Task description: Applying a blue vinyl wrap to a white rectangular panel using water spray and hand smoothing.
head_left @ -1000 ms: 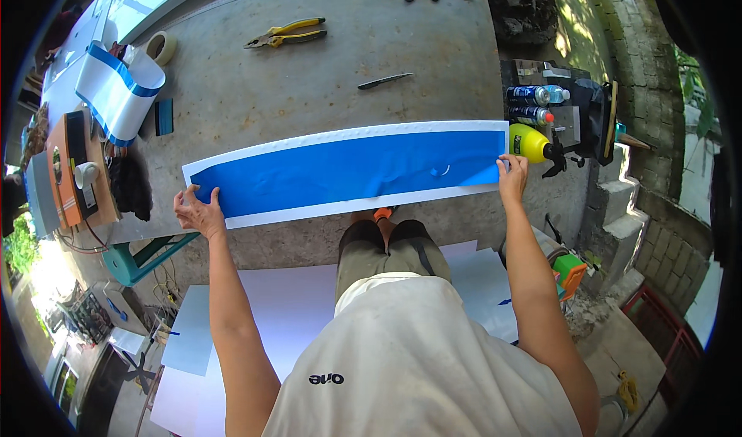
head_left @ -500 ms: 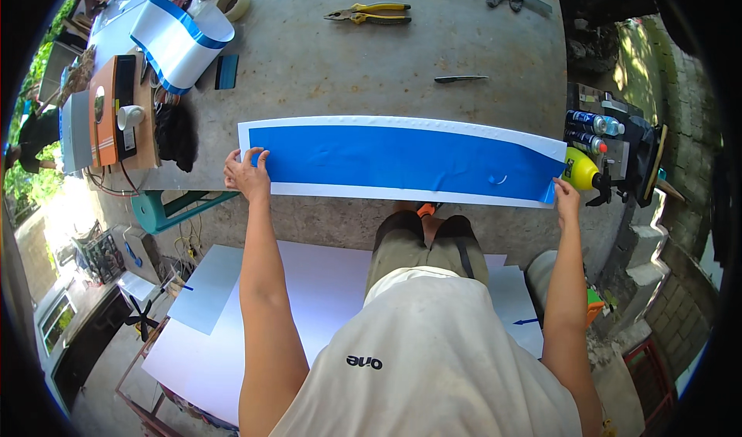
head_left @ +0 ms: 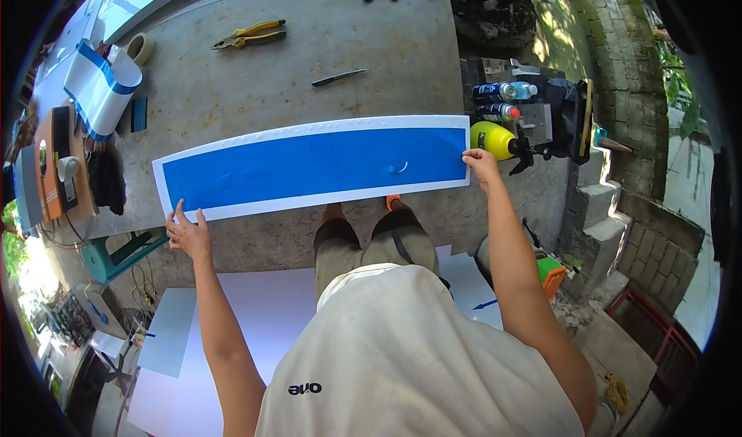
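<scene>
A long white strip with a blue film (head_left: pixel 309 165) across its middle lies along the near edge of the metal-grey table. White borders show around the blue, and a small curved white mark shows towards its right. At the strip's lower left corner is my left hand (head_left: pixel 189 234), its fingers spread and the fingertips touching the corner. My right hand (head_left: pixel 483 166) pinches the strip's right edge between thumb and fingers. The strip's underside is hidden.
Yellow-handled pliers (head_left: pixel 251 35) and a slim knife (head_left: pixel 338 78) lie beyond the strip. At right stand a yellow spray bottle (head_left: pixel 493 140) and spray cans (head_left: pixel 495 91). A curled blue-and-white sheet (head_left: pixel 100 89), a tape roll (head_left: pixel 141 48) and an orange box (head_left: pixel 56 159) sit left.
The film's lower right corner, folded up before, now lies flat. My left hand has shifted to the strip's lower corner, my right hand up its right edge. The view has swung right.
</scene>
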Motion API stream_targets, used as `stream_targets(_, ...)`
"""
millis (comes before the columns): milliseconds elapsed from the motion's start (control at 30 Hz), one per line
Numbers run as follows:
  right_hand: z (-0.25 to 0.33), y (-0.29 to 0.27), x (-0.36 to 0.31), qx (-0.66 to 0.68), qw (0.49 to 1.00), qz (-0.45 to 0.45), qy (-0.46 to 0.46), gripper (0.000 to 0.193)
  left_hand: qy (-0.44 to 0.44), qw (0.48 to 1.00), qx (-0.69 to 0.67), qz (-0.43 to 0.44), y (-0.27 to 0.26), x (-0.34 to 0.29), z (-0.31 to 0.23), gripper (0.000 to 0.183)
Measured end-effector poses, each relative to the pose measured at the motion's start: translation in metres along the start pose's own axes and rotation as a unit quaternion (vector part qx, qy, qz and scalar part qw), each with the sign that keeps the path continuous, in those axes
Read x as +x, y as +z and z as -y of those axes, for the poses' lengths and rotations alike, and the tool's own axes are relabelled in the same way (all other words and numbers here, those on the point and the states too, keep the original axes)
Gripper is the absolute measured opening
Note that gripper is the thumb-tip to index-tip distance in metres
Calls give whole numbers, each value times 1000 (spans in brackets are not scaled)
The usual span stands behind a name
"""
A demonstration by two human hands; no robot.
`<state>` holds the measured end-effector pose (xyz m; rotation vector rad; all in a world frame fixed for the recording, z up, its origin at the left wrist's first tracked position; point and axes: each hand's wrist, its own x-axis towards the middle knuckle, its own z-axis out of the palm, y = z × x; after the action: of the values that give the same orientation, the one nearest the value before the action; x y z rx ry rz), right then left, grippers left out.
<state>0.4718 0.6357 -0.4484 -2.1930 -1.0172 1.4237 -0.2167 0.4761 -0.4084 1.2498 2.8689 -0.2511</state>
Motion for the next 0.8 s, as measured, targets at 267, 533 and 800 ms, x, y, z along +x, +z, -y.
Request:
stream_targets(267,-9,-11,7,-84,990,18,-116,26,-94,985,-94,112,-16,-203,-77,48)
stream_targets(533,-11,-52,-26,-164,946,-16,-280,36,-155,945,-137,255,-22,-343,-138,47)
stream_targets(800,-124,-155,1,-122,946,-265,-144,56,-197,916,-222,271,-44,-367,-153,44)
